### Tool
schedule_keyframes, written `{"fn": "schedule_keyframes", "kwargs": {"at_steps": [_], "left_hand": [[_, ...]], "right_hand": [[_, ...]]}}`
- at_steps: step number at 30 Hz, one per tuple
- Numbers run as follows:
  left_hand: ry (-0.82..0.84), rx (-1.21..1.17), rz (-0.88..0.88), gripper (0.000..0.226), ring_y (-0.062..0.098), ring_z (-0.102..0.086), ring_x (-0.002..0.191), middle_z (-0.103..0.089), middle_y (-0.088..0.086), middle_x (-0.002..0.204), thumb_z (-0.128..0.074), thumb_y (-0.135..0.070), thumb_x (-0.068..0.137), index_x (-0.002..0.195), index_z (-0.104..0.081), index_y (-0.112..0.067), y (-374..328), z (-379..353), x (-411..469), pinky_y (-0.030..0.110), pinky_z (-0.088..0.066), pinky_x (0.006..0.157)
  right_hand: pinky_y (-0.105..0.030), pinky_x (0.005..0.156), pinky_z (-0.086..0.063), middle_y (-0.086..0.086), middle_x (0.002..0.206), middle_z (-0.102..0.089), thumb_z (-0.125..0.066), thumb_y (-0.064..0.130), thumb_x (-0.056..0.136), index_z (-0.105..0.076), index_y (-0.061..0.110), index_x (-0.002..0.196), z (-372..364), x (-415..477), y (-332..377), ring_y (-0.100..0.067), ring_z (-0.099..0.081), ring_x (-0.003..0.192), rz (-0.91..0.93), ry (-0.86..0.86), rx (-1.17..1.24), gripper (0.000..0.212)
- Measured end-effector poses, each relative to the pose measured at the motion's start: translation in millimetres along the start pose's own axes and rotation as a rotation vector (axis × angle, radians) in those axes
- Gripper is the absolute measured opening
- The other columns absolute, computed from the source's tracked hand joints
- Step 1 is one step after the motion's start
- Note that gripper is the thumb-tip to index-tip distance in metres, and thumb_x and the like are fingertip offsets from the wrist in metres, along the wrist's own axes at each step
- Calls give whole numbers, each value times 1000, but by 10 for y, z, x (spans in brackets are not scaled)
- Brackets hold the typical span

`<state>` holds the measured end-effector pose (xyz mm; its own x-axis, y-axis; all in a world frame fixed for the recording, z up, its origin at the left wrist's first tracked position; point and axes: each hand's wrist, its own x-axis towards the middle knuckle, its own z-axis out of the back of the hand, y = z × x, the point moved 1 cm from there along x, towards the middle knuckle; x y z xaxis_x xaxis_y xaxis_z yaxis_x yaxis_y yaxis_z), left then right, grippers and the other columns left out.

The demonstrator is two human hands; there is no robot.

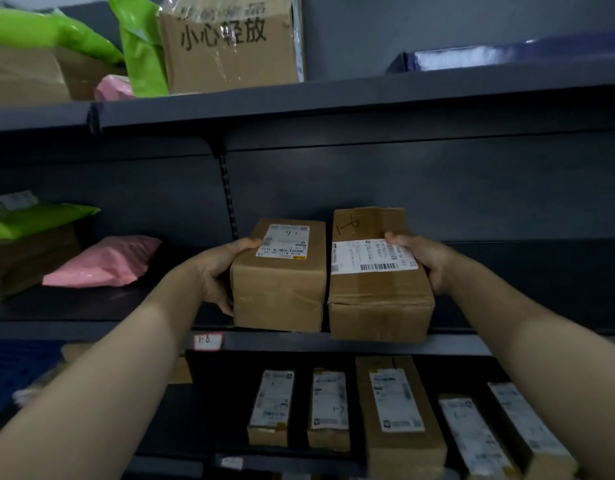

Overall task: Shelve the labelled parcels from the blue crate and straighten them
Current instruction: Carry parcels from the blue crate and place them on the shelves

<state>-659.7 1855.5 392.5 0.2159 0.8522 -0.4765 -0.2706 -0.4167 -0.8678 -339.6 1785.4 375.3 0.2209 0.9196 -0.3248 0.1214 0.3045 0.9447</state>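
Both parcels are sitting at the front edge of the shelf [275, 339], above the 1-6 tag [207, 342].

- Your left hand [223, 271] is gripping the outer side of the left box [282, 285], fingers curled round it and thumb lying on top.
- Your right hand [423, 261] is gripping the right box [378, 299] the same way, thumb pressing near its label [372, 256].
- The boxes are standing side by side. You cannot tell whether they are touching.

Risks:
- The right box is sitting further forward and seems to be overhanging the shelf's front edge. If you are letting go here, it is likely tipping onto the lower boxes [328, 407].
- If you are pushing harder with one hand, the pair is skewing rather than squaring.
- If you are squeezing them together, they may be buckling upward at the seam.
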Motion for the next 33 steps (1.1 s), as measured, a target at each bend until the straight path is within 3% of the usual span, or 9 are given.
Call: {"fn": "schedule_keyframes", "kwargs": {"at_steps": [3,7,9,11,13,17,23,28,33], "left_hand": [[30,7,-5,80,39,-56,101,-64,19,108,-76,-55,42,111,-60,-19,14,59,100,56,-46,73],[4,81,-11,74,37,-56,106,-61,18,116,-77,-55,59,119,-56,-16,-3,99,117,56,-45,89],[-105,142,-82,68,31,-60,99,-62,16,115,-75,-52,70,121,-56,-12,-66,88,77,44,-50,85],[-254,275,-290,59,24,-61,91,-62,14,118,-71,-46,79,123,-57,-8,-182,16,12,31,-50,72],[-343,467,-544,63,25,-57,106,-55,10,131,-64,-45,85,134,-49,-8,-326,-187,-124,28,-46,81],[-288,661,-962,43,25,-55,112,-55,4,130,-60,-40,88,126,-55,-19,-478,-948,-533,30,-43,85],[-141,735,-1438,33,19,-52,112,-58,2,119,-58,-30,90,120,-59,-16,-442,-2216,-1176,35,-40,98],[-115,925,-1651,34,26,-51,113,-57,5,123,-53,-33,91,122,-57,-18,-396,-3352,-1742,42,-34,98],[-25,904,-1901,33,29,-52,111,-59,7,120,-52,-34,91,119,-57,-17,-207,-4770,-2642,42,-34,97]], "right_hand": [[-41,68,-61,-10,83,-75,-68,39,86,-69,10,95,-64,-57,-20,-24,-73,69,-26,-46,24,30],[-48,91,-52,-14,106,-71,-68,37,87,-66,10,112,-96,-145,-34,-30,-67,100,-6,-168,-42,37],[-43,82,-56,-14,103,-71,-67,32,89,-65,7,110,-91,-201,-15,-28,-68,93,45,-232,-55,33],[-37,76,-57,-14,102,-70,-66,28,91,-65,5,109,-71,-233,25,-25,-68,86,146,-308,-82,29],[-30,73,-52,-11,109,-68,-65,27,91,-63,2,114,-61,-295,57,-20,-64,85,272,-410,-184,34],[-21,71,-44,-8,123,-62,-65,39,88,-57,6,127,-71,-660,84,-21,-59,103,468,-557,-584,51],[-41,93,-39,-16,127,-54,-60,44,88,-50,13,129,402,-1551,23,-36,-46,120,376,-857,-1335,52],[-42,82,-33,-14,122,-55,-56,41,91,-51,13,118,1266,-2471,-153,-37,-44,116,239,-1106,-1466,40],[-44,88,-37,-13,122,-55,-56,41,90,-50,15,121,2341,-3646,-485,-36,-45,116,43,-1344,-1535,41]]}}
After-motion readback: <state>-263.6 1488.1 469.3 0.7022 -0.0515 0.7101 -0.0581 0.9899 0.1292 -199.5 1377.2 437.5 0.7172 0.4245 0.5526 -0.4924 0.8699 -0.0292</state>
